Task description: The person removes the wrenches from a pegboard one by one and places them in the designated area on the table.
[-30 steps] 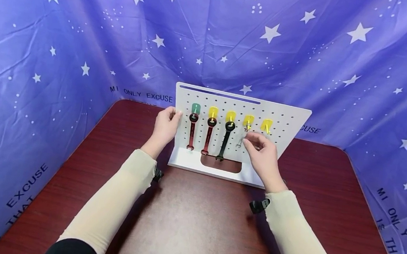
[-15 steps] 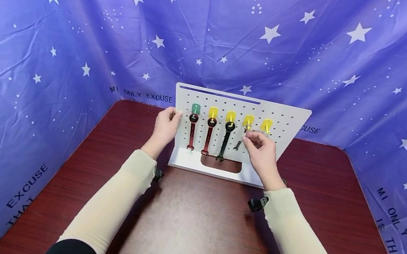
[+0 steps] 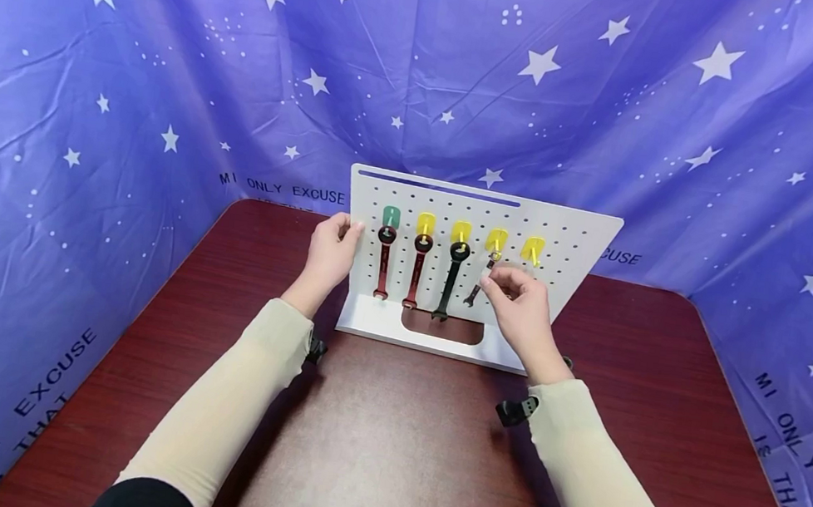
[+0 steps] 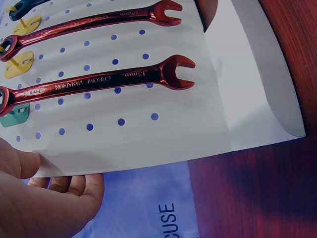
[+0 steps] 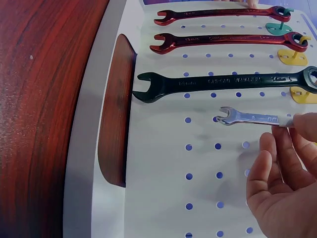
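My right hand (image 3: pixel 523 310) pinches a small silver wrench (image 5: pixel 250 118) between thumb and fingers, its open end pointing down toward the board's base. The wrench's ring end (image 3: pixel 495 256) is right at the fourth hook (image 3: pixel 496 239), a yellow one. With my left hand (image 4: pixel 54 196) I grip the left edge of the white pegboard (image 3: pixel 566 238), thumb in front and fingers behind. Two red wrenches (image 4: pixel 99 84) and a larger dark green wrench (image 5: pixel 223 83) hang by their ring ends from the hooks to the left.
At the far right is a yellow hook (image 3: pixel 532 250) with nothing on it. The pegboard's base has a cut-out (image 3: pixel 441 326) and stands on a dark red wooden table (image 3: pixel 370 442). A blue star-print curtain (image 3: pixel 428 64) encloses the back and sides.
The small wrench in my right hand has tilted and shifted slightly down and left, its ring end staying by the fourth hook. My left hand keeps its grip on the board.
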`<state>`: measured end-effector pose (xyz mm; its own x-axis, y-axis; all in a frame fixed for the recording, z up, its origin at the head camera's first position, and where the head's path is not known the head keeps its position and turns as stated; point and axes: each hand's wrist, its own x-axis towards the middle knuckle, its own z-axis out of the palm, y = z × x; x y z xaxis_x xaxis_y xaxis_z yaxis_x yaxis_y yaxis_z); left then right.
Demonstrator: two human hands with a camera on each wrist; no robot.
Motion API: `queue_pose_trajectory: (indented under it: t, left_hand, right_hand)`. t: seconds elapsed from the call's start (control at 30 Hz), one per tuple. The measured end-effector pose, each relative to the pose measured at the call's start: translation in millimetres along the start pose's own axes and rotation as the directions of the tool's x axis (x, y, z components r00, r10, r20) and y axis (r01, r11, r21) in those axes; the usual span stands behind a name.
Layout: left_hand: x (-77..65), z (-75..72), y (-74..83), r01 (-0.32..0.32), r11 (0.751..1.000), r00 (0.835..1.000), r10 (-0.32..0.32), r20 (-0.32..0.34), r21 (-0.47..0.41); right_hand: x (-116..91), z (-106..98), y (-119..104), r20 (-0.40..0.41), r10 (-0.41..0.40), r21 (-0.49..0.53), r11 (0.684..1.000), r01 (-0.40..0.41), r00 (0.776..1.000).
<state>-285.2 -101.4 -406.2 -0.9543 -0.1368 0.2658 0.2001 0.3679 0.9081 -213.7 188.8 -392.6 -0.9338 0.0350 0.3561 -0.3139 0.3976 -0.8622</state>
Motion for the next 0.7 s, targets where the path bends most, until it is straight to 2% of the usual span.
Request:
queue_pose_trajectory:
  t: [0.13,0.2,0.53,0.7]
  left_hand:
    - [0.2,0.8,-1.1,0.002,1.0,1.0,-0.002,-0.003,-0.001]
    - [0.5,1.2,-1.5,0.003,1.0,1.0,-0.003,-0.007,0.002]
    - [-1.2,0.3,0.0,0.005,1.0,1.0,-0.005,-0.001,-0.002]
    - [-0.9,0.7,2.3,0.001,1.0,1.0,-0.001,-0.004,0.001]
  right_hand:
    - [2.3,-1.5,21.9,0.015,-0.003,-0.006,1.0,0.003,1.0]
    - [1.4,-2.8,24.7,0.025,-0.005,-0.001,1.0,0.005,1.0]
    - [-4.1,-8.3,21.2,0.075,-0.003,0.083,0.997,-0.003,0.997]
    - [-5.3,-12.8,18.3,0.106,0.021,0.108,0.994,-0.033,0.994]
